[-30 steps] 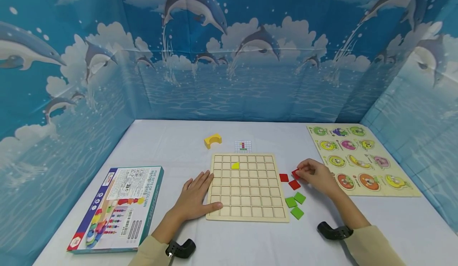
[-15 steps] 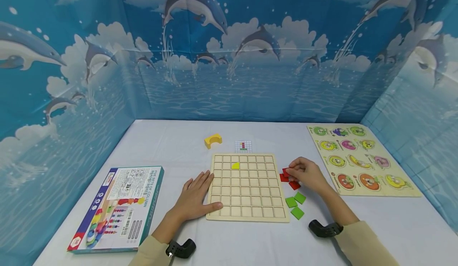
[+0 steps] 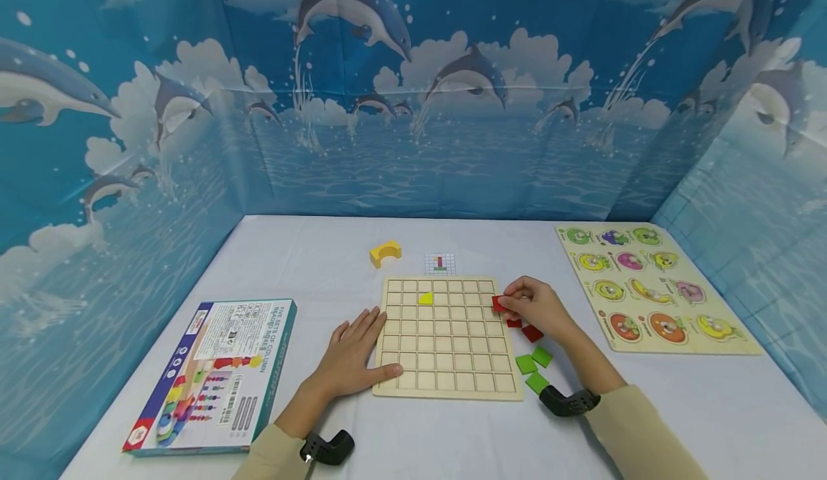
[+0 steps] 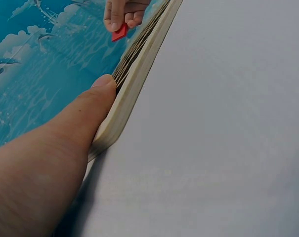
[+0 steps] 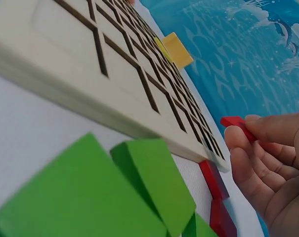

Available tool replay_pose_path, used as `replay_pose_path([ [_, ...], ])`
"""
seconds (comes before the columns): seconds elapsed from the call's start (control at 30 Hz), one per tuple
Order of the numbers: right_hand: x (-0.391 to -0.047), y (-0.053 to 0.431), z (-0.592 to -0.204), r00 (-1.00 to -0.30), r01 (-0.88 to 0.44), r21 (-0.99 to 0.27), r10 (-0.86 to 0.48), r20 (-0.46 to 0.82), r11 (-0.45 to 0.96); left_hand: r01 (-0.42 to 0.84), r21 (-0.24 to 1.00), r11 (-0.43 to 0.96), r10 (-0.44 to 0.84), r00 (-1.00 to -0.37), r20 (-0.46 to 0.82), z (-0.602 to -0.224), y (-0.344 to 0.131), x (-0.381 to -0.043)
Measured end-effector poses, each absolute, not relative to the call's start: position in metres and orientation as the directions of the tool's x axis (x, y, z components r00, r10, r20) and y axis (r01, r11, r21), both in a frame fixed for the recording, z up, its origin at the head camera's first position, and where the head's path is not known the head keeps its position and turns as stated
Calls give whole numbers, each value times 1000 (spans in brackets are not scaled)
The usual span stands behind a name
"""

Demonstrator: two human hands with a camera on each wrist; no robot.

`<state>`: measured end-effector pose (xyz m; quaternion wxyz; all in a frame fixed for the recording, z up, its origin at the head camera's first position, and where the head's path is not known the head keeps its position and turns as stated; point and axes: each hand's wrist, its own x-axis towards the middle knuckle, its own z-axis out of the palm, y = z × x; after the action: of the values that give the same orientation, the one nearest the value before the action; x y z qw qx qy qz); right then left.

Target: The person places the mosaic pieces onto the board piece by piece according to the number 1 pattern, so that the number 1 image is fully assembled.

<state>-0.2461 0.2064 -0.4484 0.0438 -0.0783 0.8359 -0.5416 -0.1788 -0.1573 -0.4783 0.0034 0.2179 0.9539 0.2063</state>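
Observation:
A light wooden grid board (image 3: 446, 344) lies mid-table with one yellow tile (image 3: 425, 298) in an upper cell. My left hand (image 3: 349, 358) rests flat on the board's left edge, its thumb (image 4: 97, 101) over the near-left corner. Thumb and fingers of my right hand (image 3: 539, 310) pinch a red tile (image 5: 233, 121), held up at the board's right edge. Below that hand, two more red tiles (image 3: 533, 333) lie on the cloth, one partly hidden by the fingers. Several green tiles (image 3: 526, 364) sit just nearer, right of the board.
A small printed grid card (image 3: 440, 264) and a yellow arch block (image 3: 385, 253) lie beyond the board. At left is a flat toy box (image 3: 213, 376); at right, a fruit puzzle board (image 3: 646, 286). A dolphin-patterned curtain (image 3: 439, 157) encloses the back and sides.
My right hand has carried the pinched red tile leftward, from over the loose tiles to the board's right edge. The left hand has stayed in place.

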Motion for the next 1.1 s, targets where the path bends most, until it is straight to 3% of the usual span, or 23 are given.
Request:
replay_pose_path([
  [0.27, -252, 190, -444, -979, -63, -944, -205, -6, 325, 410, 402, 819, 416, -906, 77, -478, -157, -180],
  [1.1, -265, 140, -444, -968, -37, -950, -247, -42, 309, 406, 408, 818, 413, -908, 77, -479, -157, -180],
])
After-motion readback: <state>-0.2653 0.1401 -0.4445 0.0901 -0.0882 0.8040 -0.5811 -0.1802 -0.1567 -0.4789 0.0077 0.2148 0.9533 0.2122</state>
